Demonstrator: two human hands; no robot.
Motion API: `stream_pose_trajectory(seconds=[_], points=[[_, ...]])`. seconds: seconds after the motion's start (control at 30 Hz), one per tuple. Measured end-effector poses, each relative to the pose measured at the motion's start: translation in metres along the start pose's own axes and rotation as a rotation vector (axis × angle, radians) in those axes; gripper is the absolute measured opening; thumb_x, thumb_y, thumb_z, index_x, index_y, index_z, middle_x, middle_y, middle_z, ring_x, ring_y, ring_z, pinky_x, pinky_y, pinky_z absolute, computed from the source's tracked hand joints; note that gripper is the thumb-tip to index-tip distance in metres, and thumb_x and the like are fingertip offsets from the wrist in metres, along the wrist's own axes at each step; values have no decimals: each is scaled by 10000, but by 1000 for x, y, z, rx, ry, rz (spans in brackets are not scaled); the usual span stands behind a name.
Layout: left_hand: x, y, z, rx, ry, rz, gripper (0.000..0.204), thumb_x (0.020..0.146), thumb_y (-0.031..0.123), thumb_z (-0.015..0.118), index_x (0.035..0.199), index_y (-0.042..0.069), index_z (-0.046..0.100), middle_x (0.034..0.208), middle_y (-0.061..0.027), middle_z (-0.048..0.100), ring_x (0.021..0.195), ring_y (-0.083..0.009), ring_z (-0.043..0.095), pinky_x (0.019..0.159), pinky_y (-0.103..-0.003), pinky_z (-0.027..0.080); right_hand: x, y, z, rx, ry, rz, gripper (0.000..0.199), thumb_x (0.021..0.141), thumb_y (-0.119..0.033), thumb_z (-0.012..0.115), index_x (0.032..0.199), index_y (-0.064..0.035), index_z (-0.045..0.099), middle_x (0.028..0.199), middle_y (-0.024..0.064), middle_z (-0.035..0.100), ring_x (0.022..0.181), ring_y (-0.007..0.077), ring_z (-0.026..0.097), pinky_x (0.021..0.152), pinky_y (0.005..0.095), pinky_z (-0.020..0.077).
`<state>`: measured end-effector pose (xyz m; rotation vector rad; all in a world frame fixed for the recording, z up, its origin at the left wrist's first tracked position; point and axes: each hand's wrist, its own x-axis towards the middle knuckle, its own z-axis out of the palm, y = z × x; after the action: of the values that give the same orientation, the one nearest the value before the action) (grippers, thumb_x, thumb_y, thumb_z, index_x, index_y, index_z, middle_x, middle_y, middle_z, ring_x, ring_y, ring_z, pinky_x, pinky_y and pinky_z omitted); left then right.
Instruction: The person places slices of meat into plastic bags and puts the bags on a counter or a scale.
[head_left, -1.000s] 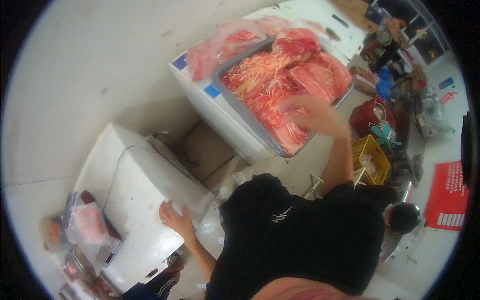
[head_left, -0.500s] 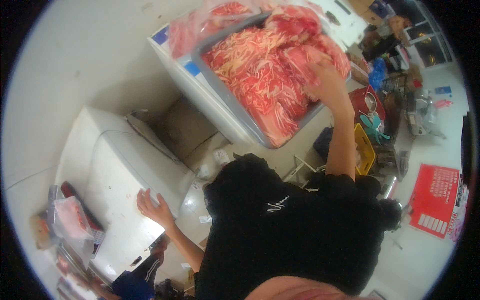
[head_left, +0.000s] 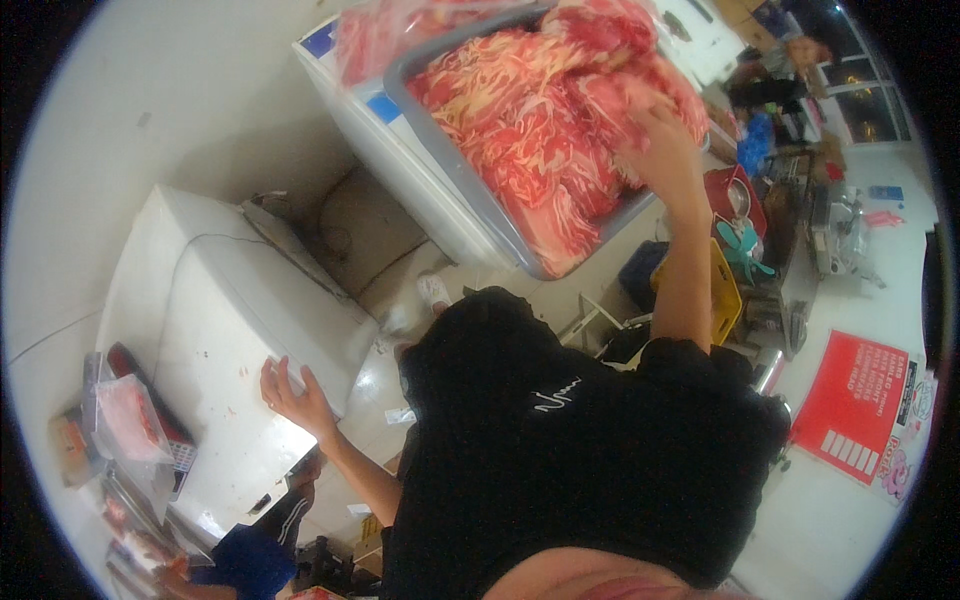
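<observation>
A grey tray (head_left: 455,165) sits on a white chest freezer (head_left: 400,165), heaped with thinly sliced red meat (head_left: 540,130) streaked with pale fat. My right hand (head_left: 665,150) reaches over the tray's right side and touches the meat there. Its fingers are blurred against slices of much the same colour, so their grip is unclear. Off to the left, my left hand (head_left: 297,400) rests on the white lid of a second freezer (head_left: 225,375). Its fingers are spread, with nothing held.
Clear plastic with more meat (head_left: 390,40) lies behind the tray. A yellow crate (head_left: 727,295) and a red basin (head_left: 725,195) stand at the right. On the left freezer's far-left end is a plastic bag with pink contents (head_left: 133,420). Another person (head_left: 250,560) shows at the lower left.
The whole view has shifted slightly. My right hand stays at the right side of the meat, its fingers in a somewhat different pose. My left hand still rests on the lid.
</observation>
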<state>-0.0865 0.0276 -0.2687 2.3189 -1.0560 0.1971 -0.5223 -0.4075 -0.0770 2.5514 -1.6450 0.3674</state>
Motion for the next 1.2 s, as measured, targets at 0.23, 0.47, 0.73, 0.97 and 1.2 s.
stream_pose_trajectory(seconds=[0.23, 0.47, 0.73, 0.97, 1.2], points=[[7, 0, 5, -26, -38, -15, 426, 840, 47, 774, 1258, 106, 721, 1444, -122, 579, 1367, -350, 498, 1134, -514, 404, -9, 9, 0, 91, 162, 57, 556, 779, -208, 802, 1314, -91, 703, 1339, 121, 679, 1229, 346, 647, 1047, 426, 524], [4, -1, 5, -70, -18, -19, 433, 829, 32, 783, 1253, 100, 727, 1442, -130, 578, 1355, -358, 506, 1111, -503, 448, -4, 6, -6, 136, 204, 47, 607, 738, -180, 820, 1329, -110, 702, 1316, 113, 696, 1228, 334, 656, 1045, 411, 527], [7, -2, 4, -22, -26, 16, 446, 822, 40, 786, 1258, 112, 728, 1435, -138, 582, 1347, -366, 514, 1114, -507, 448, 3, 8, -15, 144, 156, 129, 617, 739, -166, 829, 1341, -122, 703, 1295, 142, 700, 1202, 332, 671, 1033, 413, 533], [7, 1, 4, -21, -33, -19, 406, 834, 47, 776, 1234, 102, 736, 1435, -140, 583, 1361, -361, 506, 1113, -510, 440, 0, 13, -3, 229, 123, 84, 557, 753, -160, 816, 1298, -97, 720, 1315, 156, 688, 1230, 336, 651, 1063, 421, 514], [5, 0, 6, -35, -41, -55, 397, 837, 37, 767, 1229, 91, 731, 1431, -149, 579, 1368, -368, 498, 1115, -521, 437, -8, -5, -5, 159, 79, 44, 517, 766, -118, 825, 1271, -85, 724, 1379, 160, 627, 1307, 383, 574, 1101, 451, 478]])
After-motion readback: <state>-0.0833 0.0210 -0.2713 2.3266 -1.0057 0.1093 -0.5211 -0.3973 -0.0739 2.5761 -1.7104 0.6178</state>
